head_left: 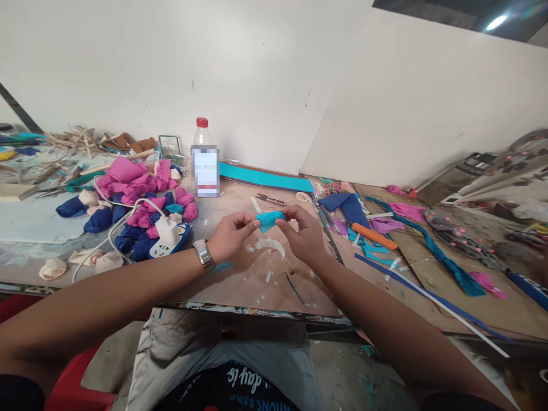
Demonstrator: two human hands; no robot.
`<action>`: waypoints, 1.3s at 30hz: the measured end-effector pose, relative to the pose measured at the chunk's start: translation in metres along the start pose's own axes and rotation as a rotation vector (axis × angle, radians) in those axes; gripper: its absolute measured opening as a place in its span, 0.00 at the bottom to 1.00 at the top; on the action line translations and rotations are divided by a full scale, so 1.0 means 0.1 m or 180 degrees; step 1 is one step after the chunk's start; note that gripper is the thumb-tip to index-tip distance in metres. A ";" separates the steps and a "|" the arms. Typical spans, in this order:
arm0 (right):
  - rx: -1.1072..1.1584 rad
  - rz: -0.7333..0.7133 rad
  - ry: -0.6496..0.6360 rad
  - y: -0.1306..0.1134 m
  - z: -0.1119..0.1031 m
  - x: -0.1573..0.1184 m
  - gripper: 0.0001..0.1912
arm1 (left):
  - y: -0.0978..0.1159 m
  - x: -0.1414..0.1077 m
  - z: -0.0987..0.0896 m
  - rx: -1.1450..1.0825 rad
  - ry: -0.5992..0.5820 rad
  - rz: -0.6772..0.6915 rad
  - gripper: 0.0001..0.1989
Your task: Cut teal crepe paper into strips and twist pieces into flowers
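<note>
Between my two hands, a little above the tabletop (pixel 240 285), is a small rolled piece of turquoise fabric (pixel 270 221). My left hand (pixel 231 235) pinches its left end between thumb and fingers; a metal watch sits on that wrist. The right end is gripped by my right hand (pixel 303 233), thumb in front and fingers behind. White glue-like smears (pixel 270 245) and small paper scraps mark the table just under the fabric.
At left, a heap of pink, navy and cream fabric bundles (pixel 128 182) lies by a power strip (pixel 171 245) with a white cable. Behind stand a red-capped bottle (pixel 202 134) and a long turquoise strip (pixel 265 178). An orange-handled cutter (pixel 374 236) lies right, among fabric scraps.
</note>
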State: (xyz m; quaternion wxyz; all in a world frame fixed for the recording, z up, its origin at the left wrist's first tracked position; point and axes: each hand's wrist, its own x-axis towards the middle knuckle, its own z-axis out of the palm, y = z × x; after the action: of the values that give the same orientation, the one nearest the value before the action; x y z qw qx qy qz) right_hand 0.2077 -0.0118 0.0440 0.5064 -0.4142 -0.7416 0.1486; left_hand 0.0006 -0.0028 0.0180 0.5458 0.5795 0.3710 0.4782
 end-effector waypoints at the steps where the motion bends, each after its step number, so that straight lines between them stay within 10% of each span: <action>1: -0.0024 -0.0025 -0.0005 0.00 0.00 0.00 0.10 | -0.01 0.00 0.00 0.0061 -0.0009 0.0018 0.29; 13: -0.0235 -0.0041 -0.0127 0.02 -0.03 0.01 0.12 | -0.11 -0.01 -0.02 0.0447 0.0236 0.0553 0.18; 21: -0.0213 -0.0034 -0.0636 0.07 0.02 -0.03 0.16 | -0.11 -0.07 0.03 0.0302 -0.0677 0.0458 0.18; 39: -0.0512 -0.0315 -0.0831 0.03 -0.01 -0.01 0.23 | -0.08 -0.12 0.05 0.0572 -0.1420 0.0314 0.15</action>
State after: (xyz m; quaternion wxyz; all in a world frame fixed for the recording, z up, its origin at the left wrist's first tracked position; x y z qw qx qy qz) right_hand 0.2102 -0.0110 0.0422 0.3776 -0.3936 -0.8301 0.1162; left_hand 0.0030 -0.0144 0.0085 0.5365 0.7344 0.2535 0.3296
